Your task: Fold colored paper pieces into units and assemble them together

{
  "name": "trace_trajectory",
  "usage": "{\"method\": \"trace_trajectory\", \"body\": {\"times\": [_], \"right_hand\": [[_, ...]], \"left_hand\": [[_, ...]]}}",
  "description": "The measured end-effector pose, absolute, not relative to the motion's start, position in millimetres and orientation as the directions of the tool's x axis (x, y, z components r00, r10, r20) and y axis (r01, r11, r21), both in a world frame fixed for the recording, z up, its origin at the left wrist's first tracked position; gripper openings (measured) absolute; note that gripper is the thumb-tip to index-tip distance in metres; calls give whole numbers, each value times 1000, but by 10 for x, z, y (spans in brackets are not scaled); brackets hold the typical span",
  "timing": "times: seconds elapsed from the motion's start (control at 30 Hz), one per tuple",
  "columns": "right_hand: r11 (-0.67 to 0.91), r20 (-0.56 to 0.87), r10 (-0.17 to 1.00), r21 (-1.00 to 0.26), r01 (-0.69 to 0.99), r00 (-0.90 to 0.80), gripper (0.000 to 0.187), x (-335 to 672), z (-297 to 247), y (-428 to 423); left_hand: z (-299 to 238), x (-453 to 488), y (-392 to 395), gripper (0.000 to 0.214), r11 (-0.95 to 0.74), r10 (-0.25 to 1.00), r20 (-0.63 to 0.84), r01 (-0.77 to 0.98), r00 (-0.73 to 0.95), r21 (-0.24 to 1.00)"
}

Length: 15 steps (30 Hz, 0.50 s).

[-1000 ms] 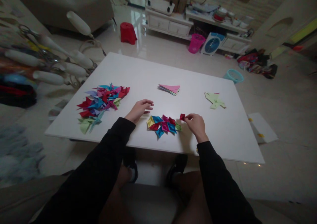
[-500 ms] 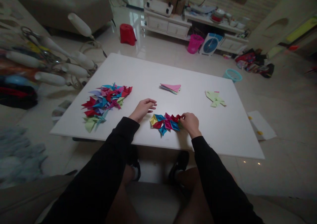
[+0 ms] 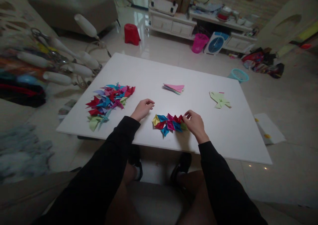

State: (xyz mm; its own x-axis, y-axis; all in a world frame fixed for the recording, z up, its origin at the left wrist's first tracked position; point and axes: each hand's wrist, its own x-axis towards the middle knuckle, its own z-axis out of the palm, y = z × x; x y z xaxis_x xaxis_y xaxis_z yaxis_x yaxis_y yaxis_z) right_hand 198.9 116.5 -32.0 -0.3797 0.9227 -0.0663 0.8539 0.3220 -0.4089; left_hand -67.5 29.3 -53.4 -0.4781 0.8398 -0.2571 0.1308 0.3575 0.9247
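A small cluster of folded paper pieces (image 3: 168, 123) in red, blue, pink and yellow lies on the white table (image 3: 154, 72) in front of me. My right hand (image 3: 195, 123) rests at the cluster's right end, fingers curled and pinching a red piece there. My left hand (image 3: 142, 109) lies on the table just left of the cluster, fingers loosely curled, holding nothing. A bigger heap of folded coloured pieces (image 3: 107, 100) sits further left.
A stack of pink paper sheets (image 3: 174, 88) lies mid-table and a pale green folded paper (image 3: 219, 100) to the right. White-handled tools and scissors (image 3: 59, 61) crowd the left. Beyond the table are a red stool (image 3: 131, 33), a pink bin (image 3: 199, 42) and a teal basket (image 3: 238, 75).
My right hand carried the red piece leftward and set it against the right end of the small cluster. My left hand stayed in place.
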Motion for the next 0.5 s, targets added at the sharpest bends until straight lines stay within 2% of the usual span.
{"method": "trace_trajectory", "body": {"times": [0.13,0.27,0.37,0.5], "right_hand": [[341,-91,900,-462,818,-427,18,1987,-320,1123],[353,-80,892,-490,797,-445,21,2024,-327,1125],[356,-72,892,-500,790,-447,21,2058,-329,1130],[365,-70,885,-508,780,-460,21,2091,-335,1131]], "left_hand": [[-692,-774,251,24,444,827,-223,358,-516,821],[-685,-947,176,37,551,756,-155,490,-636,675],[-628,-1076,110,44,655,666,-105,512,-738,555],[-553,-1123,49,57,778,578,-180,470,-796,417]]}}
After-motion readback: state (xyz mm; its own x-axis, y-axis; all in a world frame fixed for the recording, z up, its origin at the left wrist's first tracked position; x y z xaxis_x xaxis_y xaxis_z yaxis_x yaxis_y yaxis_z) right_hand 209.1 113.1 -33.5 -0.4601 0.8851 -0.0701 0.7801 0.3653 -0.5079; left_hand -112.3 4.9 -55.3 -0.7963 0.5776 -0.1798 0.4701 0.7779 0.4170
